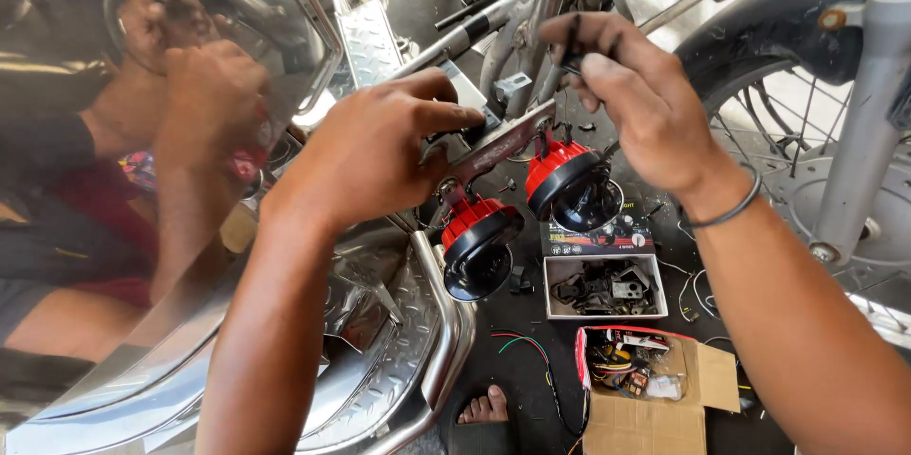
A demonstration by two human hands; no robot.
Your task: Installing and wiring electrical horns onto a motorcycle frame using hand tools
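My left hand (380, 156) grips a flat metal bracket (498, 144) that carries two red-and-black horn-shaped units, one lower left (477, 244) and one to the right (569, 185). My right hand (631, 99) is above the bracket's right end, fingers pinched on a small dark tool or fastener (572, 49) that is mostly hidden. The bracket sits against a chrome tube (546, 0) of a motorcycle.
A shiny chrome guard (142, 227) fills the left and mirrors my arms. A spoked wheel and fork (854, 161) stand at right. On the dark floor lie a white box of parts (607, 289), an open cardboard box (650, 384), loose wires (531, 351) and a foot (484, 408).
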